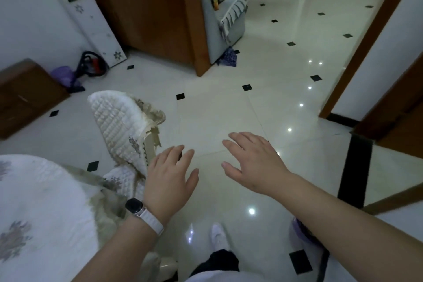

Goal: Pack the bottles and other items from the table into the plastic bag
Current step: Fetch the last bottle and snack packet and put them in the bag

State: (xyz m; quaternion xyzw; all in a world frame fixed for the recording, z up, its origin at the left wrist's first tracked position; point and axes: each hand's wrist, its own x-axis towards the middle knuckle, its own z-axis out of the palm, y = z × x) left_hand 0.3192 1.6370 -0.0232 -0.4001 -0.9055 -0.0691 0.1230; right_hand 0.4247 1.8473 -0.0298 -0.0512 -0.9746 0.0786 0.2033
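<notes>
Holding nothing, left hand (pixel 170 176) and right hand (pixel 254 162) stretched forward palms down, fingers spread, above the glossy tiled floor (pixel 229 112); smartwatch (pixel 135 205) strapped on the left wrist; quilted chair cover (pixel 119 126) just left of the hands, cloth-covered table (pixel 41 201) at lower left; bottles and plastic bag nowhere seen

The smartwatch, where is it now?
In the head view, the smartwatch sits on the left hand's wrist, lower centre-left, beside the quilted chair cover.
</notes>
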